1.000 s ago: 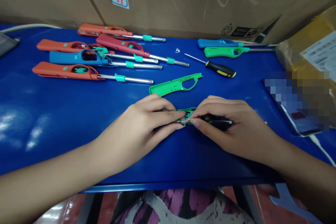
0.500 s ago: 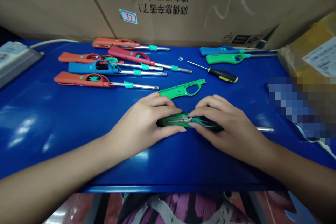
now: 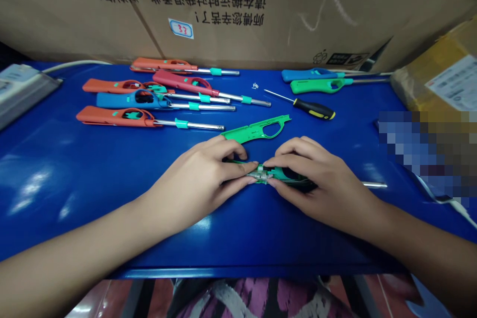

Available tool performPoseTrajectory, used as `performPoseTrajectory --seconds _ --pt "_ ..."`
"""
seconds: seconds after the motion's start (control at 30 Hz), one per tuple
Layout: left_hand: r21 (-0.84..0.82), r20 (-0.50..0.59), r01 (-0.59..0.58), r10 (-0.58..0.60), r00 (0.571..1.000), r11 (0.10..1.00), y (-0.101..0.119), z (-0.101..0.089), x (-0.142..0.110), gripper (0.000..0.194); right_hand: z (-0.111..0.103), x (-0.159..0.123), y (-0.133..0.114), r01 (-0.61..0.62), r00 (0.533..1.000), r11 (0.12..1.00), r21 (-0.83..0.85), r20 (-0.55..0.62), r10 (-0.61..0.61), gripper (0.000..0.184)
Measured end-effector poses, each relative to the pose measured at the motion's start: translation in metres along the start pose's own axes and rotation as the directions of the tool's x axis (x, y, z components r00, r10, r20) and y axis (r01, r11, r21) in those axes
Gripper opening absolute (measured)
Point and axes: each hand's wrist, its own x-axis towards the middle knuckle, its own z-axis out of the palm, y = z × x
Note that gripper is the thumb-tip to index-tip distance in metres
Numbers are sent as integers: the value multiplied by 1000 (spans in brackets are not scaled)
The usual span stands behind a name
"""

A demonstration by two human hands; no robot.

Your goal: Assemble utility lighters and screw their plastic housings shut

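Observation:
A green stick lighter [image 3: 278, 175] with its shell open lies on the blue table [image 3: 93, 169], its metal tube [image 3: 374, 185] sticking out to the right. My left hand [image 3: 201, 181] pinches its left end, fingers closed on a small clear inner part [image 3: 258, 174]. My right hand [image 3: 316, 179] covers and grips the lighter body from the right, thumb and forefinger meeting the left hand's fingertips. A loose green half shell [image 3: 257, 129] lies just behind both hands.
Several orange, red and blue stick lighters [image 3: 149, 99] lie at the back left; a blue one [image 3: 309, 74] and a green one [image 3: 320, 85] at the back right. A black-and-yellow screwdriver [image 3: 309, 106] and small screws [image 3: 255, 85] lie mid-back. Cardboard boxes [image 3: 238, 5] line the rear; a phone [image 3: 421, 159] lies right.
The view has shifted down slightly. My left fingers have slid back along the lighter, exposing the clear inner part between both hands' fingertips. Both hands stay on the green lighter.

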Motion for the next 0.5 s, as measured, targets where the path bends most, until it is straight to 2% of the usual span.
performPoseTrajectory --seconds 0.13,0.3,0.5 --pt "-45 36 48 -46 998 998 1 -4 0 25 1 0 -1 19 999 1000 13 30 -19 18" --pt "-62 59 88 -84 995 994 1 -8 -3 45 3 0 -1 32 999 999 -7 39 -31 21" --pt "-83 32 83 -81 996 993 2 -10 -3 26 5 1 -3 40 997 998 -40 67 -37 23"
